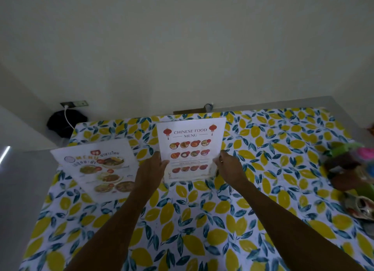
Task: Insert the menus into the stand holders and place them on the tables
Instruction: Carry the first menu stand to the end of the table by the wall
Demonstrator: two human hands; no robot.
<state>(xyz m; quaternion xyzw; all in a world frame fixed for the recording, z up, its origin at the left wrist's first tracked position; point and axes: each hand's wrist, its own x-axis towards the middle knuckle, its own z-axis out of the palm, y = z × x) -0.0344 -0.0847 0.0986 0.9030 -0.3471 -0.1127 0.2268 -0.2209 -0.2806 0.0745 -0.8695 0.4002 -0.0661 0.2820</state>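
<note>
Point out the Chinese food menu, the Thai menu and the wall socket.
Chinese food menu (191, 147): head view, on its rows of dish photos.
Thai menu (97, 167): head view, on its printed middle.
wall socket (74, 103): head view, on its dark faceplate.

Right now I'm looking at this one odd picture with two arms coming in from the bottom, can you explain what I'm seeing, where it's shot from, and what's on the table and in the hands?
There is no machine here. A person wears a wide-angle camera on the head, so you look forward and down along their own bare arms. That lens also bends the wall and the table edges.

The table wears a cloth printed with yellow lemons and blue leaves. The left hand and the right hand each hold one side edge of the Chinese food menu, which stands upright; something clear at its foot may be a stand holder, but I cannot be sure.

To its left a second menu, with Thai lettering and food photos, leans back untouched. Colourful items at the right edge are too blurred to name. Behind the table, a white cable runs to a wall socket.
</note>
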